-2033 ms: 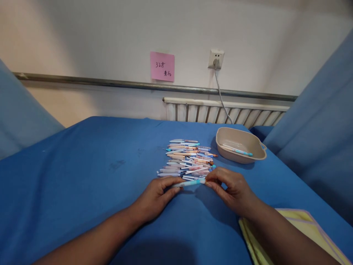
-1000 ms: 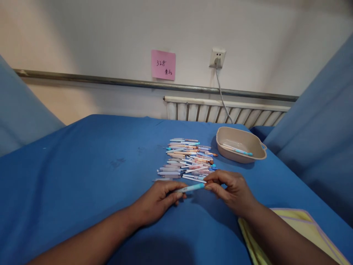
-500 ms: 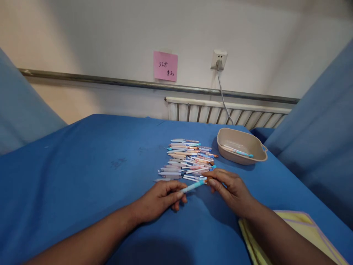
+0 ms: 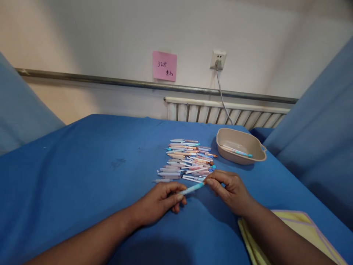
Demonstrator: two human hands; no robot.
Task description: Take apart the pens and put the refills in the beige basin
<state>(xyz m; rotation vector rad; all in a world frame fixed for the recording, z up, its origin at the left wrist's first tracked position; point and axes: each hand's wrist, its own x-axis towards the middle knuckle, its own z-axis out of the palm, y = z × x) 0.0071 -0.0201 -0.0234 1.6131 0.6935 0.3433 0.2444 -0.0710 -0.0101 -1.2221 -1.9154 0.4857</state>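
Blue pen [image 4: 193, 188] | left hand [image 4: 161, 200] gripping one end | right hand [image 4: 231, 189] apparently pinching the other

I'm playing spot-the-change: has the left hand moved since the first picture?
Yes, slightly: the left hand has drawn back toward the camera, away from the loose pens on the blue sheet.

Dim light is warming the wall [image 4: 124, 36] at left; soft shadows are darkening the blue cloth [image 4: 82, 165]; pens [image 4: 190, 158] are looking slightly blurred.
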